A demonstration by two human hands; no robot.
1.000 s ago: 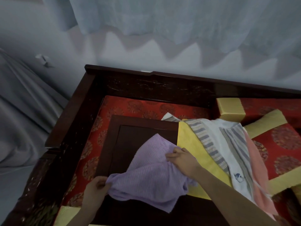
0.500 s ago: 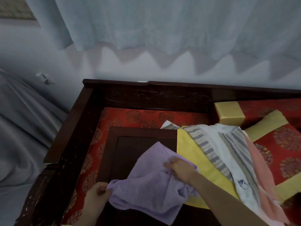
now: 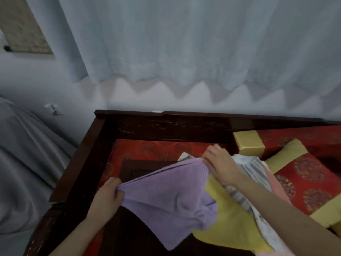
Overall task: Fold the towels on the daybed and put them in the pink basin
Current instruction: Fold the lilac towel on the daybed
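Over the daybed (image 3: 166, 126), left hand (image 3: 108, 193) and right hand (image 3: 219, 163) pinch purple towel (image 3: 166, 196) corners; soft, light, droops, best gripped at corners.

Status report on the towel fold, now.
Left hand and right hand both gripping the purple towel, stretched between them. Pink basin not in view. Yellow towel underneath.

Left hand (image 3: 106, 194) and right hand (image 3: 219, 163) apart, both apparently pinched closed.
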